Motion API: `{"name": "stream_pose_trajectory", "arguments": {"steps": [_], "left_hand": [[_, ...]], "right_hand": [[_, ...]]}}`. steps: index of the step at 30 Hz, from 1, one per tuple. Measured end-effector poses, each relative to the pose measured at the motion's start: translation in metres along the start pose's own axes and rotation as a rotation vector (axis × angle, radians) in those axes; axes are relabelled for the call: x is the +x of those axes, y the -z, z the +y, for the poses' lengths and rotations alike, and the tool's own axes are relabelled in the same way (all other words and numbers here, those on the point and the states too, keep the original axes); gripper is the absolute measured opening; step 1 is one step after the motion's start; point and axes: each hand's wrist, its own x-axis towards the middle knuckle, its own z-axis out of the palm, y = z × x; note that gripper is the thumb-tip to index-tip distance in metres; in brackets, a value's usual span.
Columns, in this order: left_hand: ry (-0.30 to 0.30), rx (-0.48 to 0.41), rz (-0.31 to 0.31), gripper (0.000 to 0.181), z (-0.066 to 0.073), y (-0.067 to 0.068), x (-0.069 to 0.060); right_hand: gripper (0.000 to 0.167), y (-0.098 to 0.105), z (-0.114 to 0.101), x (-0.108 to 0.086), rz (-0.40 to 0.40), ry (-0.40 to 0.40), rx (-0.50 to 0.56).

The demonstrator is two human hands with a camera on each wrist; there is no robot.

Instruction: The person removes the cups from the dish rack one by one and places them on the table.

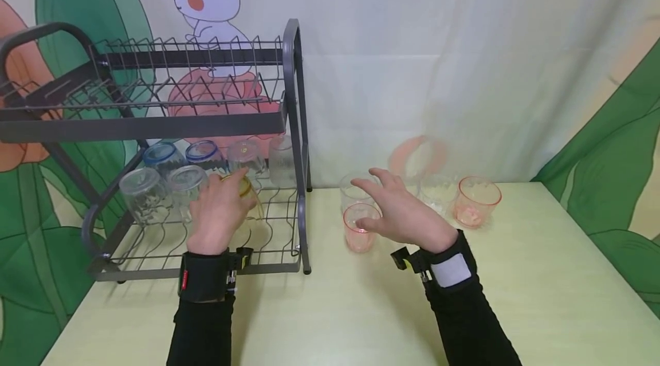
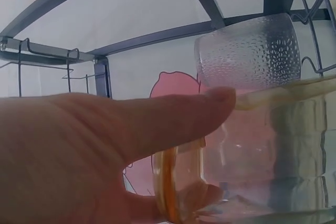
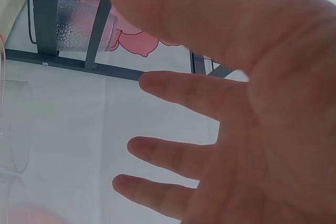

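On the lower shelf of the dish rack, my left hand (image 1: 219, 211) holds a yellow-tinted glass (image 1: 248, 197), thumb on one side and a finger on the other. The left wrist view shows the glass's amber rim (image 2: 167, 184) close to the palm. My right hand (image 1: 404, 211) is over the table with its fingers spread and apart. Just left of its thumb stands a small pink glass (image 1: 359, 237) with a red rim; whether the thumb touches it I cannot tell. A clear glass (image 1: 356, 188) stands behind the pink one, partly hidden by the hand.
Several upside-down glasses share the lower shelf, among them a blue-rimmed glass (image 1: 161, 153) and a textured clear glass (image 2: 249, 51). The rack's upper tier (image 1: 154, 125) overhangs them. Right of my right hand stand a clear glass (image 1: 435, 191) and another pink glass (image 1: 475, 205).
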Motion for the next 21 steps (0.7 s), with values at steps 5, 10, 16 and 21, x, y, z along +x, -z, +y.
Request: {"name": "stream_pose_trajectory", "arguments": {"steps": [5, 10, 16, 21], "left_hand": [[-0.029, -0.003, 0.064, 0.056, -0.001, 0.006, -0.007], [-0.044, -0.012, 0.079, 0.058, 0.002, 0.015, -0.015], [-0.033, -0.097, 0.087, 0.059, 0.003, 0.028, -0.025], [-0.03, -0.163, 0.092, 0.072, 0.002, 0.038, -0.032]], "right_hand": [[0.069, 0.001, -0.001, 0.0, -0.001, -0.008, 0.002], [0.07, 0.001, -0.002, 0.0, -0.008, 0.003, 0.01], [0.072, 0.004, -0.002, -0.002, 0.011, -0.001, 0.054], [0.07, 0.006, -0.005, -0.002, 0.03, 0.065, 0.081]]}}
